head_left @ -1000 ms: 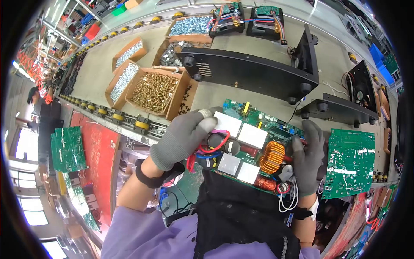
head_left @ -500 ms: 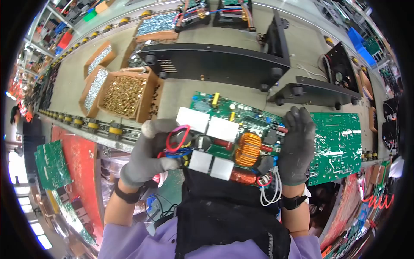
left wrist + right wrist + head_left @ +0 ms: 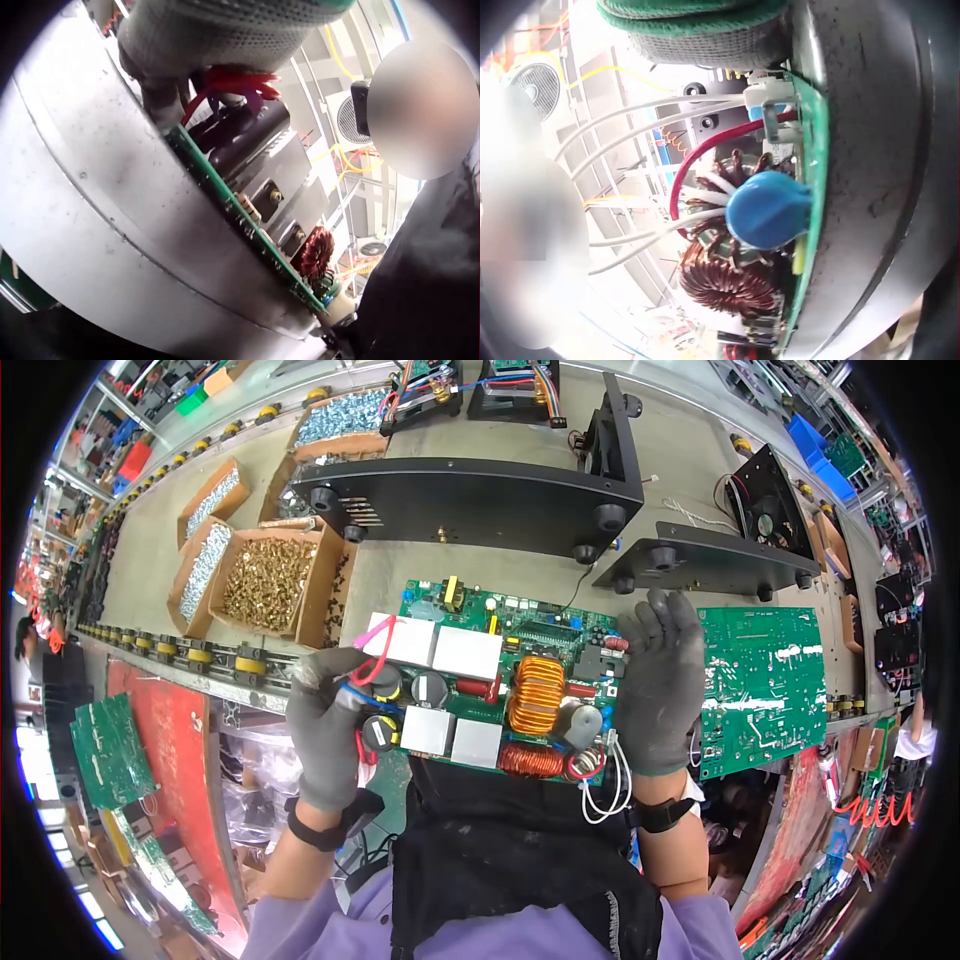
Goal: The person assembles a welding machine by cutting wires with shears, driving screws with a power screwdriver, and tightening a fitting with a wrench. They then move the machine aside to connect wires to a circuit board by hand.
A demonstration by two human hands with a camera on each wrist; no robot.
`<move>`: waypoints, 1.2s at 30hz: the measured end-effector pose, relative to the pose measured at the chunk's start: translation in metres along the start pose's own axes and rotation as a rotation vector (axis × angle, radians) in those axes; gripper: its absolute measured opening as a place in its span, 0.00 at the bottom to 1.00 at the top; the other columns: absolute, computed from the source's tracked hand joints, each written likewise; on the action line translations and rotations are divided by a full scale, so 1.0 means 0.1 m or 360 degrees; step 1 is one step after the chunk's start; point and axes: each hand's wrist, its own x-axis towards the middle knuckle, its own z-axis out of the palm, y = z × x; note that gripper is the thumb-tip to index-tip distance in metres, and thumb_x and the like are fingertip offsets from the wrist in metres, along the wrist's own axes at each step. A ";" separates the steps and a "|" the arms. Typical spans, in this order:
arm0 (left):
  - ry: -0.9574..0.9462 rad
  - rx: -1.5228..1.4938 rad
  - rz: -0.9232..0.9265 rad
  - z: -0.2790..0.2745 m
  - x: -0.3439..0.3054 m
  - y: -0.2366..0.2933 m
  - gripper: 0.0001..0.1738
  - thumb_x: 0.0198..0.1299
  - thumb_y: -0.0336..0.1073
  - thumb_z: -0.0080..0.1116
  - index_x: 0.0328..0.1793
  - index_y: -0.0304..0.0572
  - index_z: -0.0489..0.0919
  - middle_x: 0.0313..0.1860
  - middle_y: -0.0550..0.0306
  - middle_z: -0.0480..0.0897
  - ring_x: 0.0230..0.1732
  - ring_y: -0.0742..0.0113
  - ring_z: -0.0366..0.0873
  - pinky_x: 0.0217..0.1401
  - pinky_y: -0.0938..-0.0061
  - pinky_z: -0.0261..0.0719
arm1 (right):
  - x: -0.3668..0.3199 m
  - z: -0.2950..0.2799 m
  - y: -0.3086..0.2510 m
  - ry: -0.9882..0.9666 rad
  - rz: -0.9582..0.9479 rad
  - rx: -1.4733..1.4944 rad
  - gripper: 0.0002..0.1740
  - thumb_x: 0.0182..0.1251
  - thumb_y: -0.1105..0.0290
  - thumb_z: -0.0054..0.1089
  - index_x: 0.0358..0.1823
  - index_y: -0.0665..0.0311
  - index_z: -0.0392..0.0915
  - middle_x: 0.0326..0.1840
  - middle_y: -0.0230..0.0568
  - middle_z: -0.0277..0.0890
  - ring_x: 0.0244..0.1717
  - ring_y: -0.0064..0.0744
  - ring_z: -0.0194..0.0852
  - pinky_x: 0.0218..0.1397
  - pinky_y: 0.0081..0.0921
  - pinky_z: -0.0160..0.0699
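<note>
A populated green circuit board lies across the front of the bench, bearing white heat-sink blocks, black capacitors and a copper-wound coil. My gloved left hand holds its left end, thumb and fingers bent beside the capacitors and the red and blue wires. In the left wrist view that glove sits over the board's corner by the red wires. Along the right end my gloved right hand lies with fingers fairly straight, touching the edge. White leads hang from the near right corner.
Behind the board stand a long black metal chassis and a smaller black panel. A second green board lies right of my right hand. Cardboard boxes of brass and silver fasteners stand at left, beside a roller rail.
The board has come level and nearer to the bench's front edge. My left hand has shifted from over the white blocks to the left end; the right fingers have straightened along the right edge.
</note>
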 end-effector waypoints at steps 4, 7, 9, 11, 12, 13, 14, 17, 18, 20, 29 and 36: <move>0.0043 -0.0082 -0.0226 -0.05 0.00 -0.06 0.10 0.68 0.35 0.62 0.44 0.34 0.78 0.47 0.51 0.82 0.48 0.69 0.80 0.54 0.75 0.79 | 0.02 0.03 0.03 0.0067 -0.0040 -0.0448 0.21 0.79 0.64 0.44 0.65 0.71 0.68 0.61 0.47 0.72 0.58 0.37 0.74 0.66 0.36 0.73; -0.0330 -0.0506 -0.0192 -0.16 0.04 -0.05 0.10 0.63 0.36 0.65 0.39 0.37 0.78 0.62 0.43 0.77 0.57 0.62 0.78 0.63 0.66 0.73 | 0.01 0.04 0.01 0.0018 -0.0023 -0.0479 0.20 0.78 0.69 0.43 0.67 0.70 0.67 0.62 0.47 0.71 0.60 0.38 0.73 0.65 0.33 0.73; -0.0590 -0.0573 -0.0204 -0.30 0.12 0.00 0.10 0.52 0.34 0.63 0.35 0.33 0.79 0.63 0.37 0.77 0.54 0.60 0.79 0.58 0.70 0.74 | 0.01 0.01 -0.01 -0.0076 -0.0031 -0.0521 0.21 0.78 0.70 0.42 0.68 0.69 0.66 0.64 0.48 0.69 0.61 0.38 0.72 0.66 0.33 0.72; -0.0736 -0.0490 -0.0430 -0.44 0.18 0.07 0.22 0.47 0.34 0.61 0.47 0.25 0.77 0.53 0.41 0.80 0.43 0.63 0.80 0.47 0.74 0.77 | 0.00 0.03 0.01 -0.0108 -0.0104 -0.0725 0.19 0.76 0.70 0.47 0.64 0.69 0.71 0.59 0.46 0.73 0.59 0.36 0.73 0.65 0.32 0.72; -0.0759 -0.0452 -0.0551 -0.48 0.21 0.12 0.30 0.48 0.36 0.61 0.56 0.23 0.73 0.46 0.46 0.80 0.40 0.65 0.80 0.42 0.73 0.79 | 0.00 0.09 -0.06 -0.0038 -0.0021 -0.0791 0.18 0.74 0.70 0.49 0.61 0.69 0.73 0.57 0.45 0.74 0.58 0.35 0.73 0.64 0.31 0.72; -0.0782 -0.0414 -0.0672 -0.51 0.25 0.16 0.38 0.49 0.38 0.61 0.65 0.21 0.70 0.39 0.51 0.81 0.36 0.66 0.80 0.38 0.73 0.80 | -0.01 0.14 -0.10 -0.0051 -0.0019 -0.0781 0.18 0.74 0.70 0.49 0.61 0.69 0.73 0.57 0.45 0.74 0.58 0.35 0.73 0.64 0.31 0.72; -0.0783 -0.0430 -0.0705 -0.49 0.26 0.18 0.39 0.50 0.39 0.62 0.68 0.21 0.68 0.36 0.54 0.81 0.36 0.67 0.80 0.38 0.72 0.81 | -0.03 0.19 -0.15 -0.0289 -0.0192 -0.1250 0.18 0.72 0.69 0.52 0.58 0.68 0.75 0.56 0.45 0.75 0.56 0.37 0.74 0.63 0.33 0.71; -0.0612 -0.0714 -0.0755 -0.46 0.26 0.12 0.29 0.52 0.44 0.66 0.53 0.26 0.77 0.48 0.46 0.80 0.54 0.54 0.79 0.59 0.64 0.75 | -0.03 0.29 -0.22 -0.0691 -0.0781 -0.1944 0.18 0.66 0.67 0.57 0.54 0.67 0.77 0.54 0.46 0.77 0.55 0.41 0.74 0.62 0.37 0.69; -0.0556 -0.0807 -0.0755 -0.44 0.27 0.09 0.26 0.52 0.45 0.68 0.47 0.27 0.80 0.53 0.43 0.80 0.60 0.50 0.79 0.66 0.62 0.73 | -0.01 0.31 -0.24 -0.0863 -0.1192 -0.2150 0.19 0.64 0.66 0.59 0.53 0.67 0.77 0.53 0.46 0.77 0.54 0.44 0.74 0.62 0.40 0.68; -0.0606 -0.0801 -0.0716 -0.41 0.25 0.08 0.23 0.56 0.47 0.66 0.45 0.32 0.80 0.59 0.41 0.78 0.63 0.49 0.78 0.69 0.59 0.71 | -0.01 0.29 -0.27 -0.1024 -0.1000 -0.1852 0.21 0.61 0.66 0.60 0.54 0.67 0.77 0.53 0.48 0.78 0.54 0.48 0.74 0.63 0.42 0.66; -0.0453 -0.0364 -0.0395 -0.17 0.15 0.10 0.29 0.60 0.51 0.67 0.56 0.39 0.71 0.63 0.46 0.75 0.58 0.63 0.77 0.67 0.68 0.71 | 0.02 0.11 -0.30 -0.0489 -0.0005 -0.0580 0.45 0.71 0.31 0.42 0.71 0.64 0.65 0.70 0.43 0.67 0.67 0.37 0.65 0.71 0.42 0.61; -0.0470 -0.0215 -0.0294 -0.13 0.40 0.08 0.58 0.50 0.49 0.74 0.82 0.41 0.51 0.59 0.54 0.74 0.49 0.71 0.74 0.54 0.78 0.74 | -0.12 0.48 -0.68 -0.0802 -0.0038 0.0520 0.44 0.70 0.35 0.48 0.75 0.61 0.62 0.67 0.43 0.65 0.59 0.38 0.72 0.68 0.51 0.66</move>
